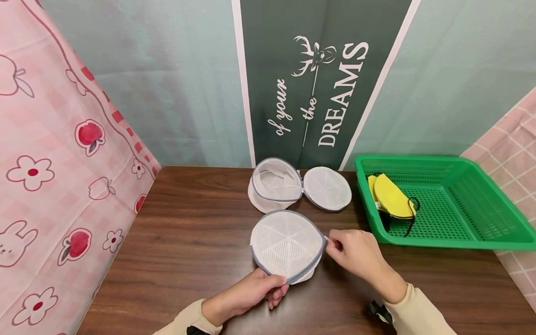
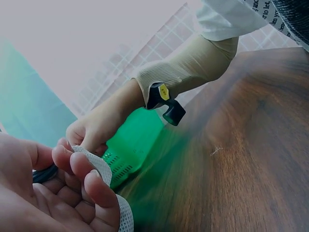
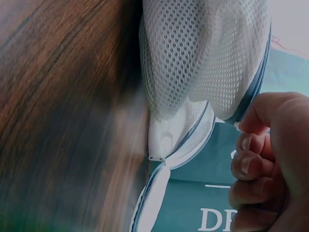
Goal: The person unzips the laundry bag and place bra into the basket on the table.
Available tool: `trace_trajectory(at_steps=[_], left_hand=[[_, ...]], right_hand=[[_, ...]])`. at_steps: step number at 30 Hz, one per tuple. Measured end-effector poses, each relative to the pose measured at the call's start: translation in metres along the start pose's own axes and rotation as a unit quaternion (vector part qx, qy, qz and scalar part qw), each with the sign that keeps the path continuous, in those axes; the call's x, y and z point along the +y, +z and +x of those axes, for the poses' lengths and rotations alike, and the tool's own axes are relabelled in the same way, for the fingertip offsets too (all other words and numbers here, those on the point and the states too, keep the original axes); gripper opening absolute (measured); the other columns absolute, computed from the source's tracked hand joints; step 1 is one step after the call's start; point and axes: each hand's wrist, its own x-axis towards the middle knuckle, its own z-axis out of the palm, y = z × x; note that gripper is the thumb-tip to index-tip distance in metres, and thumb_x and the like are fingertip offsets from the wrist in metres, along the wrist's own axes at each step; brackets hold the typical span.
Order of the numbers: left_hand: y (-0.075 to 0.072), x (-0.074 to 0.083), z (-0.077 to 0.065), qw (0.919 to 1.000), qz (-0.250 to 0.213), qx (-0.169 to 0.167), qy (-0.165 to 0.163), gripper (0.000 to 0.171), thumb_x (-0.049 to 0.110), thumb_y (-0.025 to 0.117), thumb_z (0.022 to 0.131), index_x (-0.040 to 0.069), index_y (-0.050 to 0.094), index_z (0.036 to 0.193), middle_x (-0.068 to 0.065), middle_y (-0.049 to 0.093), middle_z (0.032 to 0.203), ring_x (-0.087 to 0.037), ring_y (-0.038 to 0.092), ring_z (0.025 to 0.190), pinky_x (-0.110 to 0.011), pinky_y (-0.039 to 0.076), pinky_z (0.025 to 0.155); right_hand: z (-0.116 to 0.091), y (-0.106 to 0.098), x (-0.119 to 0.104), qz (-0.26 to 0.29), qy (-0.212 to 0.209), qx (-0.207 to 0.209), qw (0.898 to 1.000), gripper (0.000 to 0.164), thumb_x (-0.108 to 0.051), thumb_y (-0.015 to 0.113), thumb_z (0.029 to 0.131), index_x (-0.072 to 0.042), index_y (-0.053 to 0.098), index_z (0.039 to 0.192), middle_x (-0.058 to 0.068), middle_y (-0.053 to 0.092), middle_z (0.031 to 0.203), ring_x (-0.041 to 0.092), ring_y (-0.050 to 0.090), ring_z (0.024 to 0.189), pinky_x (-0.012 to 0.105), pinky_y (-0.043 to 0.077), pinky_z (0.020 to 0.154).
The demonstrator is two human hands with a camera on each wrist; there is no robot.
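A round white mesh laundry bag (image 1: 288,243) with a grey zip edge is held above the table, its flat lid facing up. My left hand (image 1: 263,289) grips the zip edge at the front, thumb on top and fingers curled below. At the bag's right corner, my right hand (image 1: 356,253) pinches the zip end between thumb and forefinger. The right wrist view shows that right hand (image 3: 270,159) right at the corner of the blue-grey zip (image 3: 253,96), the mesh side hanging beside it. Whatever small tab sits between its fingertips is mostly hidden.
Behind stands a second mesh laundry bag (image 1: 268,204), unzipped, its round lid (image 1: 327,188) folded out to the right. A green plastic basket (image 1: 454,243) at the right holds a yellow cupped item (image 1: 391,197) with black straps. Printed cloths (image 1: 192,83) hang round the brown wooden table (image 1: 180,246).
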Motion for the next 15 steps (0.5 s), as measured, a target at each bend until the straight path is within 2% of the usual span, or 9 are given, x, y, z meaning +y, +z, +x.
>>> trace_trajectory(at_steps=[11,15], left_hand=[[-0.0010,-0.0027,0.0010,1.0000,0.005,-0.005,-0.001,0.024,0.017,0.051,0.099,0.008,0.057,0.078,0.005,0.051,0.066,-0.006,0.048,0.060,-0.016,0.042,0.056],[-0.0022,-0.0042,0.0006,1.0000,0.005,-0.007,0.001,0.024,0.016,0.050,0.099,0.004,0.057,0.080,0.005,0.050,0.065,-0.005,0.048,0.060,-0.017,0.043,0.056]], right_hand=[[0.0018,-0.0005,0.0012,-0.007,0.001,-0.016,1.000,0.040,-0.011,0.066,0.074,-0.030,0.035,0.058,-0.020,0.023,0.055,0.001,0.027,0.049,0.022,0.022,0.043],[0.0008,-0.0019,0.0001,-0.009,-0.004,-0.013,1.000,0.040,-0.011,0.065,0.074,-0.030,0.035,0.058,-0.020,0.023,0.055,0.001,0.027,0.049,0.022,0.022,0.043]])
